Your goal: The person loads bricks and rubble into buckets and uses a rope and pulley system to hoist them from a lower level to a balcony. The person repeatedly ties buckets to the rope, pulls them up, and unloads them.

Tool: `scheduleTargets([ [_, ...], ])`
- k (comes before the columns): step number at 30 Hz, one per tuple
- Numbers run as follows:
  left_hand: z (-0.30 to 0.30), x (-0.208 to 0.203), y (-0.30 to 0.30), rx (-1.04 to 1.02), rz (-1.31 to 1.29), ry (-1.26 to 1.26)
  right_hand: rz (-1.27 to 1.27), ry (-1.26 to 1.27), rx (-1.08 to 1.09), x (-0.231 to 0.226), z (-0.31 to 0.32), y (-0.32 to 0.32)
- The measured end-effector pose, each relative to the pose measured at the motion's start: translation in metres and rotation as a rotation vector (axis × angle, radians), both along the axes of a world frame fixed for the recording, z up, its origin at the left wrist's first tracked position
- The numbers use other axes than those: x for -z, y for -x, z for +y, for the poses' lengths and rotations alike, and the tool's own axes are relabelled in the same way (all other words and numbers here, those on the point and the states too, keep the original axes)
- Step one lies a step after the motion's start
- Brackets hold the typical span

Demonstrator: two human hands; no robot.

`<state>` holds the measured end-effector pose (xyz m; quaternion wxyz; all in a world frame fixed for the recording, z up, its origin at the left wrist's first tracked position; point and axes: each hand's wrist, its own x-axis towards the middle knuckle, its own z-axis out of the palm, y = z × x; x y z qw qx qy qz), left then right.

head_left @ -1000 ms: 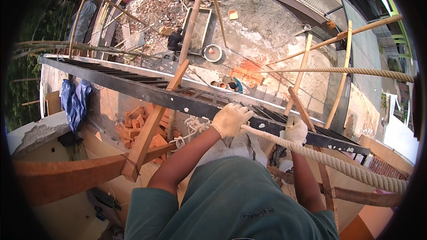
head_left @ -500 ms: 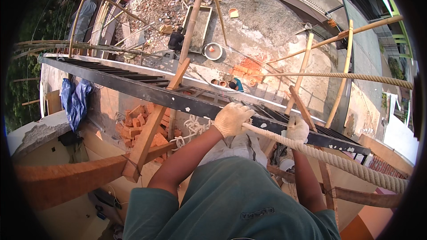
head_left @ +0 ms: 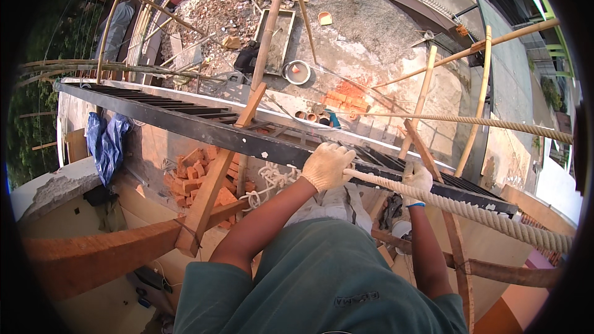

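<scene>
My left hand, in a cream knitted glove, is closed round a thick pale rope just above the black metal railing. From that fist the rope runs away to the lower right, passing in front of my right wrist. My right hand, gloved too, is closed over the railing farther right; its fingertips are hidden. Beyond it, a second stretch of rope crosses from the right edge toward the middle. A loose bundle of white rope lies left of my left hand.
Timber braces and a thick beam stand at left near a pile of broken bricks. A blue tarp hangs at far left. Far below are a round tub, gravel, bamboo poles and a person in teal.
The far stretch of rope has shifted slightly lower in view. Both hands stay where they were, and a blue band now shows at my right wrist. The view has tilted a little.
</scene>
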<state>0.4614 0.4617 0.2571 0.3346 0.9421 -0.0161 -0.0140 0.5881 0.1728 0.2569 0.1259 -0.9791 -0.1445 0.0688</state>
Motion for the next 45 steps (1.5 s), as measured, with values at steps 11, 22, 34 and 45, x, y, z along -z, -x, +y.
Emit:
scheduleTargets([
  [11,-0.001,0.002,0.001,0.023,0.071,-0.043,-0.151,0.021,-0.162,0.017,-0.014,0.005],
  [22,-0.001,-0.010,0.001,0.040,0.004,-0.015,0.011,-0.019,0.034,-0.002,0.002,0.001],
  [34,-0.140,0.004,0.063,0.246,0.136,0.600,-0.120,-0.056,-0.009,-0.001,0.004,0.003],
  [45,-0.148,0.021,0.041,0.179,0.125,0.675,-0.103,-0.039,-0.003,-0.002,0.003,0.005],
])
